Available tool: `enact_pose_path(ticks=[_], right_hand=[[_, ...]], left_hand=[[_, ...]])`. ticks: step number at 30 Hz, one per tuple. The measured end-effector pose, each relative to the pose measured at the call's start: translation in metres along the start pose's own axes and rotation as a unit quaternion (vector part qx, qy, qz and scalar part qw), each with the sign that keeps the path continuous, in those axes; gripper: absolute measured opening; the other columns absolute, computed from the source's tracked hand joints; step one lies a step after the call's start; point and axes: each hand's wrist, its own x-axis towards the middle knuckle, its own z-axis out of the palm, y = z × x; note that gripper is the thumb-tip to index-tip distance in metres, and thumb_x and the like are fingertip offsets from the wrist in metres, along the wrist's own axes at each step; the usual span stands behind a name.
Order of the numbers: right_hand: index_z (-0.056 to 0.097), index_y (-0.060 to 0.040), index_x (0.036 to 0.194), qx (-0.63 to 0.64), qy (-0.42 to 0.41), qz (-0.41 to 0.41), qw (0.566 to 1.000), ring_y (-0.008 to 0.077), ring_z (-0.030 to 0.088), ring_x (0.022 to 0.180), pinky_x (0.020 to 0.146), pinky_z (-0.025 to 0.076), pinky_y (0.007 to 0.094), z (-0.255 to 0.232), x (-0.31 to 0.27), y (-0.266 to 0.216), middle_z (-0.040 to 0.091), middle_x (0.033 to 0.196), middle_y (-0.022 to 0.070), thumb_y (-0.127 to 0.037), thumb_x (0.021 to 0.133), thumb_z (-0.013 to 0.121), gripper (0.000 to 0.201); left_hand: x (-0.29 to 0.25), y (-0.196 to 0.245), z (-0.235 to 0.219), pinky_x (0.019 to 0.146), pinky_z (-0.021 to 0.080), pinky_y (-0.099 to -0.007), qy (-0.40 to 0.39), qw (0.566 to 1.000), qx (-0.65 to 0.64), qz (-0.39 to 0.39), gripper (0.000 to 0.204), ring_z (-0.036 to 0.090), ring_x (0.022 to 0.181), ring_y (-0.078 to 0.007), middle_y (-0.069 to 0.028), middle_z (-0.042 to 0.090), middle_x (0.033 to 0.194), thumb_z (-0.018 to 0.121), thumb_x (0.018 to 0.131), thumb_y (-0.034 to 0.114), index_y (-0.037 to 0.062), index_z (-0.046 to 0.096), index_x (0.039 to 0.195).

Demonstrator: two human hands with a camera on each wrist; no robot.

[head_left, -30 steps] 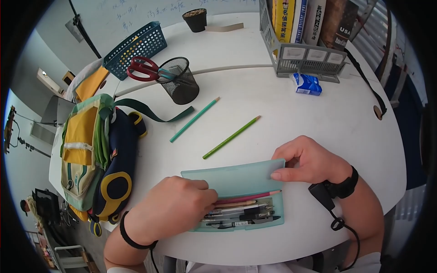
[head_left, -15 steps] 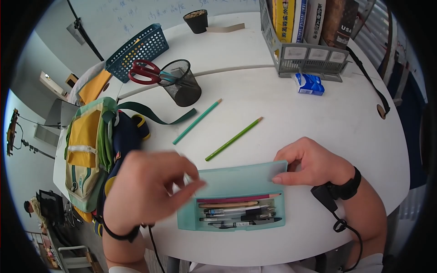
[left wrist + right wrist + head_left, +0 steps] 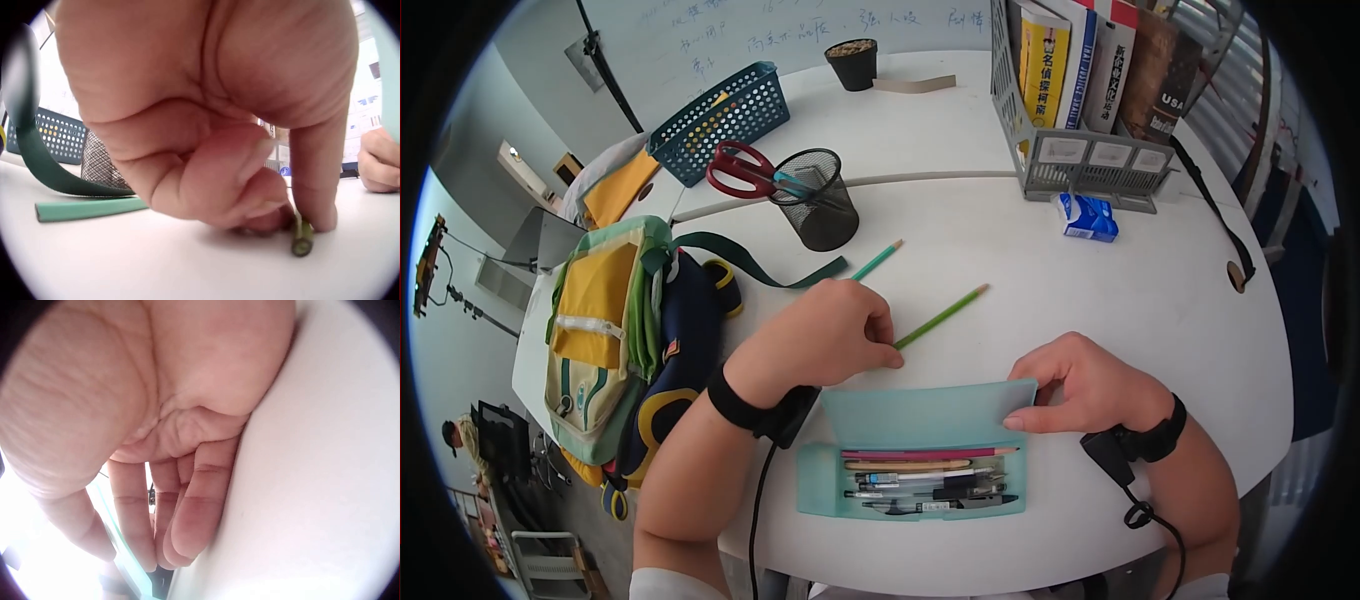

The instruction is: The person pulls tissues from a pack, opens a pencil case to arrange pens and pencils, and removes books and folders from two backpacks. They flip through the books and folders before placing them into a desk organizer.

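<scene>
My left hand [image 3: 825,335] is down at the near end of a green pencil [image 3: 945,315] lying on the table. In the left wrist view, thumb and curled fingers pinch the green pencil [image 3: 302,240] from both sides, close to its blunt end. Beyond it lies a teal pencil [image 3: 878,260], partly hidden by the hand. My right hand [image 3: 1090,385] holds the raised lid [image 3: 925,413] of a pale teal pencil case by its right corner, thumb in front. Inside the case [image 3: 817,485] lie a dark pink pencil [image 3: 930,454] and several pens [image 3: 935,485].
A green and yellow backpack [image 3: 590,340] stands at left, its dark strap [image 3: 750,265] on the table. Farther back are a mesh pen cup [image 3: 825,220] with red-handled scissors [image 3: 740,170], a teal basket [image 3: 720,125], a plant pot [image 3: 852,68], a blue packet [image 3: 1088,217] and a book rack [image 3: 1090,150].
My left hand has left the pencil case, lifted, and moved forward to the green pencil, pinching its near end. My right hand keeps hold of the lid. The head view has tilted slightly.
</scene>
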Motion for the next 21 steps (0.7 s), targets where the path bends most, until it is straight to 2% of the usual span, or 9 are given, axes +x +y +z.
enact_pose_path(ticks=[3,5,7,8,9,10,12,14,21], right_hand=[[0.075,0.0032,0.087,0.008,0.009,-0.007,1.0,0.0058,0.057,0.068,0.061,0.047,0.0263,0.001,0.0,0.003,0.066,0.074,0.0016,-0.022,0.094,0.085,0.028],[0.074,0.0031,0.085,0.009,0.017,-0.006,1.0,0.0061,0.056,0.066,0.06,0.046,0.0271,0.002,-0.001,0.005,0.066,0.073,0.0022,-0.023,0.094,0.085,0.03],[0.072,0.0031,0.082,-0.016,0.016,-0.003,1.0,0.0077,0.056,0.064,0.059,0.046,0.0282,0.001,-0.001,0.006,0.066,0.071,0.004,-0.026,0.095,0.084,0.034],[0.072,0.0031,0.082,-0.012,0.022,-0.001,1.0,0.0077,0.056,0.064,0.059,0.046,0.0282,0.001,-0.001,0.004,0.066,0.071,0.004,-0.026,0.095,0.084,0.034],[0.071,0.0033,0.081,-0.024,0.018,-0.002,1.0,0.0085,0.056,0.063,0.059,0.047,0.0283,0.0,0.0,0.002,0.066,0.07,0.0046,-0.027,0.095,0.084,0.036],[0.07,0.0035,0.08,-0.036,0.012,-0.004,0.999,0.0093,0.056,0.063,0.059,0.047,0.0285,0.0,-0.001,0.001,0.066,0.069,0.0052,-0.029,0.095,0.084,0.038],[0.071,0.0036,0.081,-0.022,0.015,-0.007,1.0,0.0096,0.056,0.063,0.059,0.047,0.0282,0.001,0.0,0.004,0.067,0.069,0.0053,-0.029,0.095,0.084,0.037],[0.072,0.0037,0.082,-0.013,0.012,-0.01,1.0,0.0098,0.056,0.063,0.06,0.048,0.028,0.002,0.001,0.005,0.067,0.069,0.0054,-0.029,0.095,0.084,0.037],[0.075,0.004,0.087,-0.011,0.017,-0.003,1.0,0.0101,0.057,0.064,0.061,0.048,0.0276,0.003,0.001,0.009,0.069,0.071,0.0065,-0.028,0.095,0.083,0.034]], left_hand=[[0.0,-0.004,-0.002,0.073,0.056,-0.0346,-0.027,0.999,0.016,0.022,0.025,0.07,0.073,-0.0238,-0.0106,0.075,0.079,0.088,0.082,0.022,0.0,0.079,0.091],[-0.014,-0.001,-0.013,0.07,0.055,-0.0337,0.082,0.997,0.009,0.011,0.019,0.068,0.07,-0.0218,-0.0105,0.074,0.079,0.083,0.085,0.017,-0.0007,0.078,0.091],[-0.042,0.014,-0.034,0.066,0.053,-0.0273,0.153,0.988,-0.031,-0.009,0.018,0.065,0.071,-0.0097,-0.0047,0.07,0.075,0.082,0.085,0.013,-0.0027,0.076,0.09],[-0.06,0.017,-0.039,0.061,0.051,-0.0285,0.187,0.981,-0.058,0.005,0.016,0.061,0.061,-0.0108,-0.0069,0.071,0.072,0.083,0.084,0.013,-0.0007,0.075,0.087],[-0.081,0.033,-0.047,0.059,0.051,-0.0268,0.144,0.984,-0.107,-0.012,0.013,0.062,0.059,-0.009,-0.0053,0.071,0.072,0.085,0.085,0.01,0.0006,0.076,0.085],[-0.098,0.023,-0.039,0.057,0.051,-0.0264,0.124,0.972,-0.194,0.046,0.011,0.064,0.058,-0.0092,-0.0037,0.071,0.072,0.085,0.086,0.008,0.0019,0.076,0.086],[-0.113,0.044,-0.036,0.057,0.054,-0.0294,0.026,0.99,-0.056,0.125,0.011,0.07,0.06,-0.0154,-0.004,0.071,0.073,0.086,0.084,0.007,0.004,0.077,0.089],[-0.111,0.042,-0.009,0.051,0.051,-0.0275,0.016,0.981,-0.002,0.193,0.012,0.068,0.057,-0.0167,-0.0042,0.07,0.073,0.088,0.079,0.005,0.0065,0.08,0.087],[-0.106,0.033,0.021,0.058,0.056,-0.036,0.006,0.987,0.06,0.148,0.012,0.07,0.063,-0.0272,-0.0055,0.07,0.078,0.088,0.079,0.012,0.008,0.079,0.085]])
